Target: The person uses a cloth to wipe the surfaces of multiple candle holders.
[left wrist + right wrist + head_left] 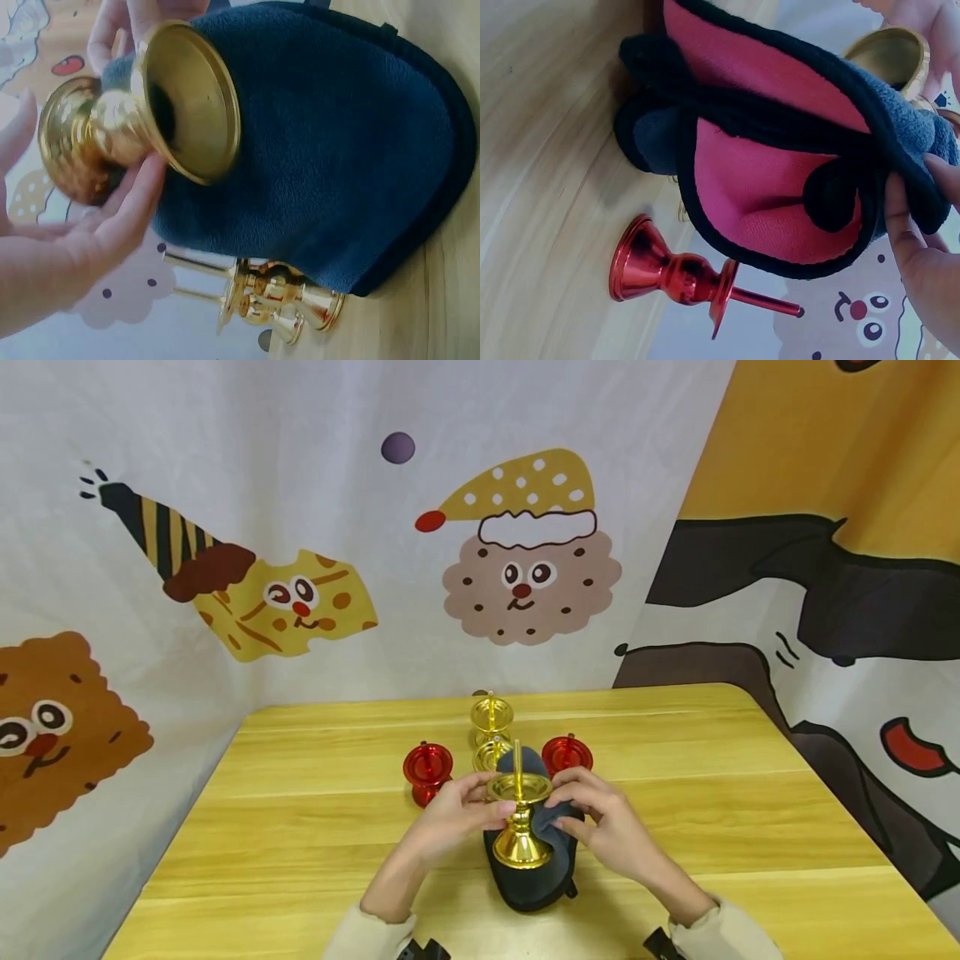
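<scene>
My left hand (457, 814) holds a shiny gold candle holder (522, 847) by its waist, upright, its thin rod pointing up from the dish. In the left wrist view the holder's hollow flared base (196, 105) faces the camera. My right hand (603, 818) pinches a dark blue-grey plush cloth (555, 843) with black edging, pressing a fold of it close beside the holder. In the right wrist view the cloth's smooth pink underside (750, 202) shows, with a black strap (780, 124) across it. Part of the cloth is hidden behind the holder.
Two more gold candle holders stand one behind the other, a far one (491, 714) and a nearer one (489, 756) partly hidden. A red candle holder (427, 768) stands left, another red one (567, 753) right. All are on a wooden table (300, 827), before a cartoon-printed curtain (315, 460).
</scene>
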